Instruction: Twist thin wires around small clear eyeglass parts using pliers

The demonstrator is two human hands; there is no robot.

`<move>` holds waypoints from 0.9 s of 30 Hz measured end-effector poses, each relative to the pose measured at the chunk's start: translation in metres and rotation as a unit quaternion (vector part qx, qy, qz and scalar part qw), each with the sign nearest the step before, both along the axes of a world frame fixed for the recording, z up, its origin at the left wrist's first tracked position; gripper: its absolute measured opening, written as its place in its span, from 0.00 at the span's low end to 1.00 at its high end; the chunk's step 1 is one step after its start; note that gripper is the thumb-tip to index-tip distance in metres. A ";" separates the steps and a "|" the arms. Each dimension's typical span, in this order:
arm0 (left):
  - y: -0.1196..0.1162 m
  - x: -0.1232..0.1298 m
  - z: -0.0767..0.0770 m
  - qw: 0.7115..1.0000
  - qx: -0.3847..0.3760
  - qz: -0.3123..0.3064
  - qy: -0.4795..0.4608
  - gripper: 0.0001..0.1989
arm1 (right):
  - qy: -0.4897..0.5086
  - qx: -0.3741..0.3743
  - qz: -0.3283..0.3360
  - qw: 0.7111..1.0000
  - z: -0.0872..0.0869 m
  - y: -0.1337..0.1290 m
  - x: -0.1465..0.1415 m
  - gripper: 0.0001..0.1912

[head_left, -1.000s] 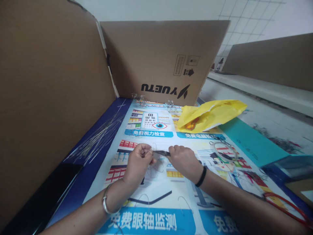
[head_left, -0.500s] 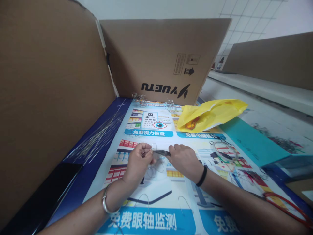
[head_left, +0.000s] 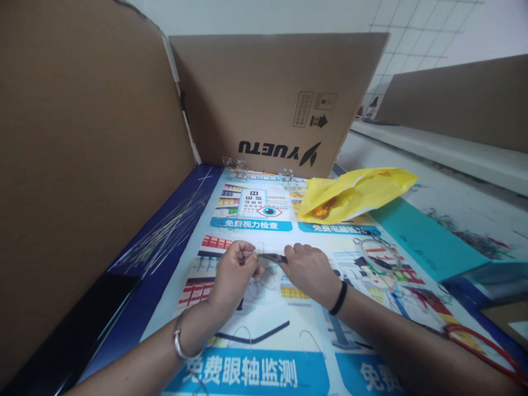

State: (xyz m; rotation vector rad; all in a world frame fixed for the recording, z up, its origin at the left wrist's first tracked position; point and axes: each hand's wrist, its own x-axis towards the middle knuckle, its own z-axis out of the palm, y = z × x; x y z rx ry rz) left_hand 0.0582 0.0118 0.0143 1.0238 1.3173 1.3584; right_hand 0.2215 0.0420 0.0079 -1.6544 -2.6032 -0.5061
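Note:
My left hand (head_left: 233, 272), with a silver bangle at the wrist, pinches a thin wire piece (head_left: 259, 248) above the printed sheet (head_left: 264, 324). Dark-tipped pliers (head_left: 272, 257) are gripped in my right hand (head_left: 309, 272), which wears a black band. Their tips point left and meet the wire at my left fingertips. The handles are hidden under my right hand. Curved wires lie on the sheet below and nearer to me.
Straight wires (head_left: 165, 234) lie at the left. Cardboard panels (head_left: 264, 88) stand left and behind. A yellow bag (head_left: 358, 192), a teal box (head_left: 429, 239), a wire coil (head_left: 377, 256) and red-handled pliers (head_left: 482, 341) are at the right. Small wire clusters (head_left: 289, 177) sit at the back.

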 end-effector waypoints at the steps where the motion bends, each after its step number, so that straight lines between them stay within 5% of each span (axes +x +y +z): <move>1: 0.000 0.000 0.001 1.000 -0.001 0.001 -0.006 0.08 | -0.001 -0.002 0.000 1.000 0.000 0.000 0.000 0.16; 27: -0.003 0.001 0.006 1.000 0.004 0.003 -0.004 0.10 | -0.003 -0.053 0.026 0.998 0.002 0.004 0.001 0.19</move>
